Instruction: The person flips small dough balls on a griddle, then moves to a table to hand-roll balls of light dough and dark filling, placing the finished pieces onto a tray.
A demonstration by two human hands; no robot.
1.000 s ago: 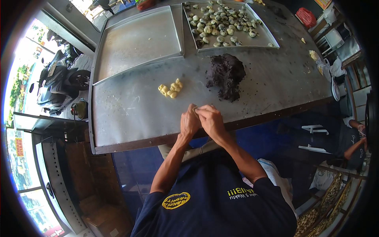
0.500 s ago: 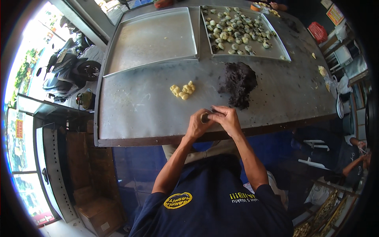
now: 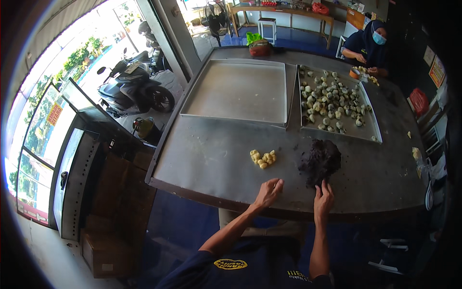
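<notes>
A crumbly mound of dark paste (image 3: 323, 160) lies on the metal-topped table. At its near edge is my right hand (image 3: 324, 198), thumb and fingertips closing on a bit of the paste. My left hand (image 3: 268, 193) is held over the table's front edge with its fingers curled in; whatever lies inside them is hidden. Beyond the left hand sits a small cluster of pale yellow dough pieces (image 3: 263, 158).
A shallow metal tray (image 3: 233, 119) stands at the back left. Beside it, another tray (image 3: 339, 135) bears many round, dark-spotted dough balls (image 3: 332, 98). A co-worker (image 3: 368, 45) sits at the far right corner, near an orange tape roll (image 3: 354, 73). The table's metal top (image 3: 211, 159) spreads around.
My hands, together half a second ago around a pale piece, have parted. The right one has reached the dark paste; the left stays curled. The view has tilted up, showing more background.
</notes>
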